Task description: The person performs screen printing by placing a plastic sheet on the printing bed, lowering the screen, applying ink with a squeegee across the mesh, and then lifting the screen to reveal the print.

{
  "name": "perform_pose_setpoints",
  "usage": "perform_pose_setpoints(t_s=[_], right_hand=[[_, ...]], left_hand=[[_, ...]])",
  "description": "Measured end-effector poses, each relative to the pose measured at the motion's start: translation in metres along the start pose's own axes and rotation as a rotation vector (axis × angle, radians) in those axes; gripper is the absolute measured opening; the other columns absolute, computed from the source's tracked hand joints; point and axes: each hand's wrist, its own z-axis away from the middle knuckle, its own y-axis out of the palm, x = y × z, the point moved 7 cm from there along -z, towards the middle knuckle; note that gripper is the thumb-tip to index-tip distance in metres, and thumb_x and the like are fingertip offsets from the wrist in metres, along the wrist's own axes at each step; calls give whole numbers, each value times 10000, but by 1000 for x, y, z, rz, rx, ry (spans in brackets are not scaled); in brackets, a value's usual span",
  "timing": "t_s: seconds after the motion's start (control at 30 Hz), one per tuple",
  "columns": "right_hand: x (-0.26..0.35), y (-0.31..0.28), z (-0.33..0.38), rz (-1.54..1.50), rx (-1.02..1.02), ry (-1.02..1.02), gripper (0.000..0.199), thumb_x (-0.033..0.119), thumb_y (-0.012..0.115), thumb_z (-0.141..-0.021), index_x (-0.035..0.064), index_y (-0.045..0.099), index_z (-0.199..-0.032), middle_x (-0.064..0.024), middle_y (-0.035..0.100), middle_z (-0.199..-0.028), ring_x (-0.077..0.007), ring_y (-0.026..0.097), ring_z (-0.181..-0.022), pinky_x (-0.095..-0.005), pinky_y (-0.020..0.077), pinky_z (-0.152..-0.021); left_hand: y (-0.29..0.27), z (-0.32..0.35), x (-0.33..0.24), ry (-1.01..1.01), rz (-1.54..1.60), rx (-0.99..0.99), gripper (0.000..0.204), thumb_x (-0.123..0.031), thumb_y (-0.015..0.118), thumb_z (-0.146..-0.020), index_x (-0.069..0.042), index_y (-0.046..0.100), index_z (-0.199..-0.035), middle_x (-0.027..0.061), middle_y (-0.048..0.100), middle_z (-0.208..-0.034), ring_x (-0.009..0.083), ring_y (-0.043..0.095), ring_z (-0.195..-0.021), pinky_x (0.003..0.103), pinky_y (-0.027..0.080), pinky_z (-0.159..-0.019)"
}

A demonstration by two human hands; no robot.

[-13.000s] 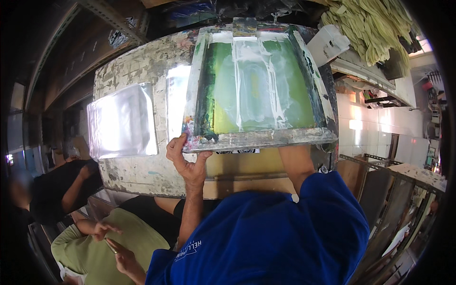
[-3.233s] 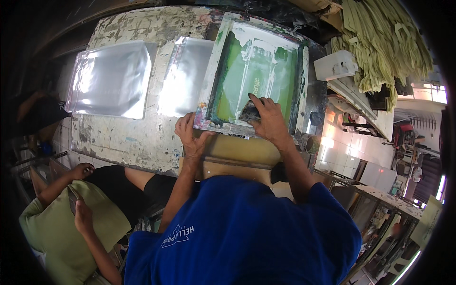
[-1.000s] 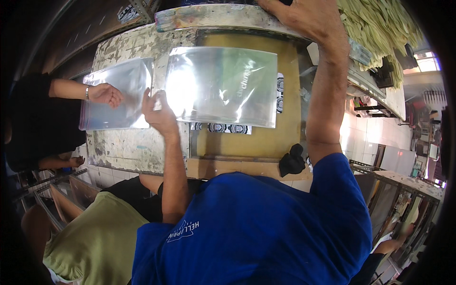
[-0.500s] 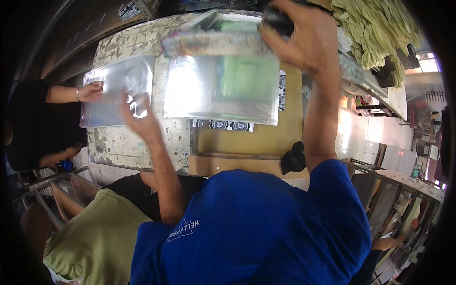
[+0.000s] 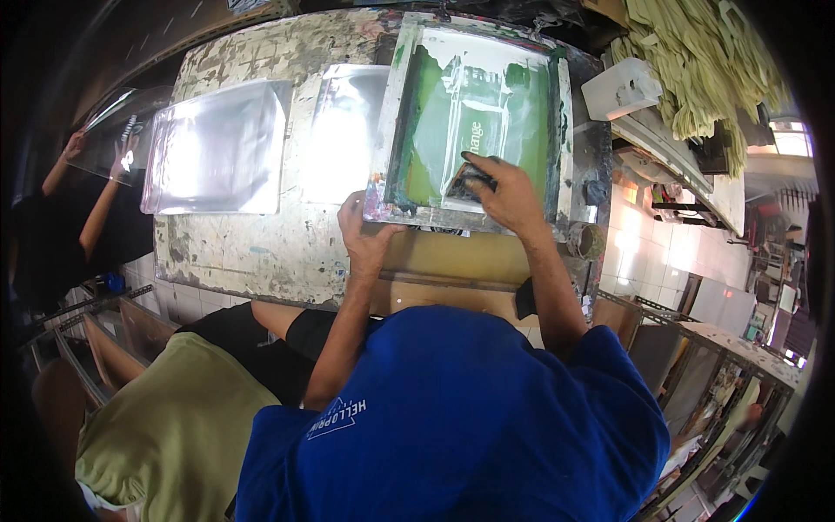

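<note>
A screen printing frame (image 5: 564, 139) lies lowered over the board, its green mesh (image 5: 429, 104) smeared with white ink. My left hand (image 5: 364, 239) is closed on the frame's near left corner, thumb along the near edge. My right hand (image 5: 513, 198) grips a dark, ink-stained squeegee (image 5: 461, 184), which rests on the mesh near its close end. White ink has pooled along the far end of the mesh. The frame covers part of a clear plastic sheet (image 5: 348, 113) on its left, and whatever is under the mesh is hidden.
A stack of clear plastic sheets (image 5: 213, 157) lies on the paint-flecked table (image 5: 261, 252). At far left a co-worker's hands (image 5: 122, 165) hold up a clear printed sheet (image 5: 109, 130). A white container (image 5: 621, 89) stands right of the frame, beside hanging yellowish strips (image 5: 696, 61).
The raised frame has come down flat. My left hand went from near the left stack to its corner; my right hand came nearer, onto the mesh. The co-worker has lifted a sheet away.
</note>
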Motion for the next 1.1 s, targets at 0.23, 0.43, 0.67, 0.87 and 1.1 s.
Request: perform_pose_setpoints(t_s=[0.23,0.43,0.67,0.87,1.1], right_hand=[[-22,43,11,516,33,-16,898,200,866,-740,225,461,-1540,-151,601,-1232,-332,524,-1162,-500,346,-995],[-62,28,-70,443,-132,-57,801,136,853,-724,232,537,-1453,-145,588,-1234,-328,499,-1174,-511,327,-964],[-82,-8,-152,395,-158,-76,641,156,804,-782,242,619,-1390,-140,652,-1197,-332,562,-1169,-510,381,-952],[-66,-7,-132,416,-193,-171,396,139,733,-845,201,696,-1235,-144,697,-1046,-340,634,-1042,-482,465,-850],[32,-32,-11,345,-159,-233,368,85,730,-816,153,714,-1177,-126,704,-976,-349,653,-914,-457,503,-795]], left_hand=[[3,7,9,52,-294,-12,796,-412,954,-610,-11,696,-1247,172,470,-1462,400,371,-1320,533,349,-1094],[1,9,10,55,-309,-30,826,-423,950,-618,-21,682,-1289,182,452,-1481,396,373,-1326,525,353,-1098],[-1,10,8,95,-279,-49,825,-391,947,-635,-55,662,-1332,183,470,-1460,382,391,-1327,511,334,-1107],[0,15,13,-44,-125,-46,778,-241,941,-643,-53,646,-1338,166,527,-1339,356,427,-1278,485,318,-1097],[-20,-6,-36,42,-75,-128,750,-210,938,-642,6,639,-1295,166,557,-1266,345,455,-1242,452,336,-1081]])
